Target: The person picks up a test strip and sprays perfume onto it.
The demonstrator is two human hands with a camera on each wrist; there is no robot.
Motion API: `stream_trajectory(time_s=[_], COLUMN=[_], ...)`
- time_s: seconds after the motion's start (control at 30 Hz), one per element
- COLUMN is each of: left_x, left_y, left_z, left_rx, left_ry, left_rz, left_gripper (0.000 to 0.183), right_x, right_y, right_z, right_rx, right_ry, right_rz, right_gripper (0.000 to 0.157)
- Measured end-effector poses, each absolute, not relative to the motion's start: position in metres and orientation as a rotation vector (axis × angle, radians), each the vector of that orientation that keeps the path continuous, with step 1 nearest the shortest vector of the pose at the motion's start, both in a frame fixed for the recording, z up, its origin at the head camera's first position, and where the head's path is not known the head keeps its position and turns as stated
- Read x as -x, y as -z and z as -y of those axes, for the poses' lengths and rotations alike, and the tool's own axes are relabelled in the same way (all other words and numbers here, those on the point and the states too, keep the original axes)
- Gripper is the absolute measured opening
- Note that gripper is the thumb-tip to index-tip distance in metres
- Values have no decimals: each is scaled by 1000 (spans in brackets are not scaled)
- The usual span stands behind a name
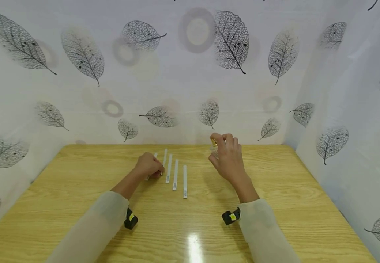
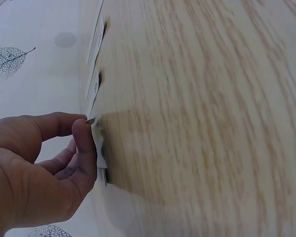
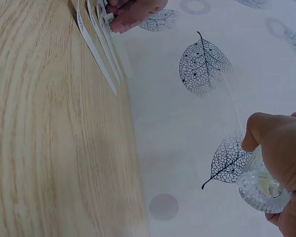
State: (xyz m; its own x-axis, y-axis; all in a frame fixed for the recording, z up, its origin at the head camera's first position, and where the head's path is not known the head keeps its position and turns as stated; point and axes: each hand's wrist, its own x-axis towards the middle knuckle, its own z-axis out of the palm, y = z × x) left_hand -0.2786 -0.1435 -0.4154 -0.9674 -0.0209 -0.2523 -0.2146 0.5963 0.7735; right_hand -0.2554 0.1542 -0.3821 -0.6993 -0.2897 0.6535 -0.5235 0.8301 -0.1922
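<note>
Our L hand pinches the near end of a white paper strip, beside the other strips on the surface; it's prob. light, bendy, easily creased — ends are the place to take it. Our R hand is wrapped round a ribbed glass perfume bottle held above the surface — likely heavier, rigid, breakable, poss. slick; we'd grip the body, ribs helping.
</note>
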Motion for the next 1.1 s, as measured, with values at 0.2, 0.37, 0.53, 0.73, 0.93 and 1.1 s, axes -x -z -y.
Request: stream_trajectory(time_s=[0.2, 0.37, 0.53, 0.73, 0.93, 1.1], left_x=[278, 278, 276, 273, 270, 267], left_y=[409, 402, 392, 382, 376, 371], left_z=[146, 151, 150, 145, 141, 136], left_rx=[142, 88, 57, 11, -22, -73], left_ry=[-1312, -1366, -1425, -1453, -1515, -1523], left_rz=[-2592, -2582, -2540, -2516, -2464, -2446], left_gripper=[9, 9, 13, 8, 8, 10], right_x=[257, 257, 257, 257, 255, 255], right_y=[383, 384, 384, 383, 382, 383], right_z=[-154, -154, -155, -155, -154, -154], right_rx=[-596, -605, -603, -606, -610, -615], right_ry=[-492, -495, -488, -472, -483, -488], right_rz=[2378, 2368, 2371, 2368, 2351, 2337], right_gripper=[56, 56, 57, 55, 57, 59])
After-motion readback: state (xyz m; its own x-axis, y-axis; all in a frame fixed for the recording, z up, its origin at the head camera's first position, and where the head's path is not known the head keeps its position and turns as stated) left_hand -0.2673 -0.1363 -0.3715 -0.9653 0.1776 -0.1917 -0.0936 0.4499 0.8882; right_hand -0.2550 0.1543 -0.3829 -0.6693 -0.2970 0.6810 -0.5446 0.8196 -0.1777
